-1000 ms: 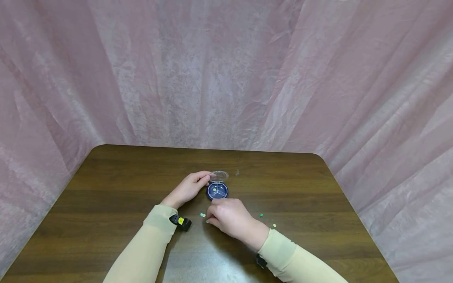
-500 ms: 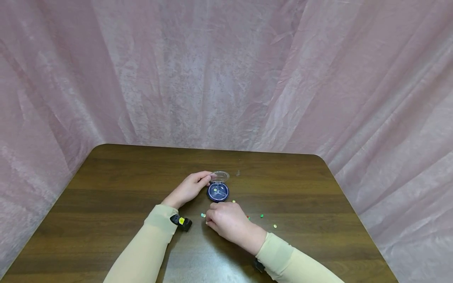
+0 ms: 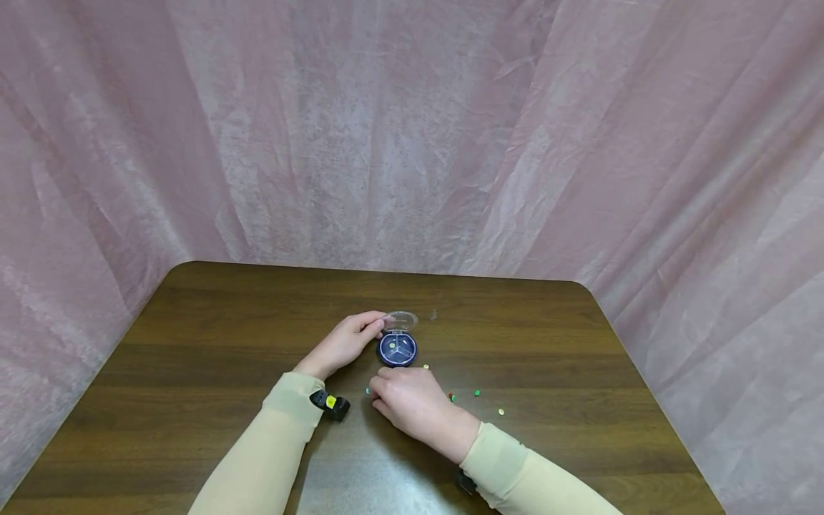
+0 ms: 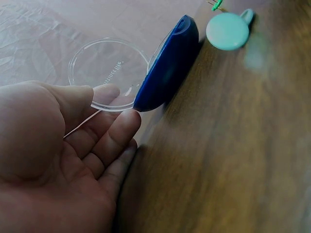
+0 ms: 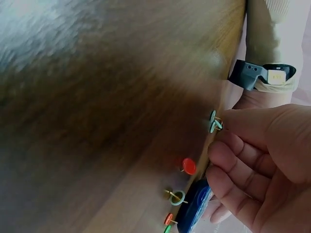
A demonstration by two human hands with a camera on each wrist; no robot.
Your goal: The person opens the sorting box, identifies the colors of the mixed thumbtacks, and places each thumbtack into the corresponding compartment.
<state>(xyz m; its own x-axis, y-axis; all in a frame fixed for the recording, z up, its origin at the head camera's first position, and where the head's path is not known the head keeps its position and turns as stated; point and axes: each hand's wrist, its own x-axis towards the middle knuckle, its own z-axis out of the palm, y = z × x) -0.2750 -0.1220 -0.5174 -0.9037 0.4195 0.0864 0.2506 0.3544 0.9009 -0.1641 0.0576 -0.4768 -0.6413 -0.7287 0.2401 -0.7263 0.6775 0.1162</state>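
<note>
- Right hand (image 3: 412, 399): fingers curled, thumb tip at the mint thumbtacks (image 5: 213, 127); whether one is pinched, cannot tell.
- Mint thumbtacks: at least two, pin visible; on the table (image 3: 225, 336), about midway between its left and right edges. Handling, as judged: best taken by the head's rim, thumb against finger, skin clear of the point; one at a time, since neighbours catch easily.
- Left hand (image 3: 347, 340): thumb and finger pinch the clear lid (image 4: 104, 58), raised. A light, steady hold should suit; pulling would likely drag or tip the case.
- Pill case (image 4: 170, 73), round, blue, three compartments: mid-width on the table, beyond the right hand, towards the far edge. One pale-yellow disc (image 3: 392, 345), probably a tack head, in the left rear compartment.
- Loose tacks, towards the table's right edge: red thumbtack (image 5: 189, 166), green thumbtack (image 3: 477, 393), pale-yellow thumbtack (image 3: 501, 412). The right forearm is best carried high over these.
- Pink curtain (image 3: 360, 143): behind the far edge.
</note>
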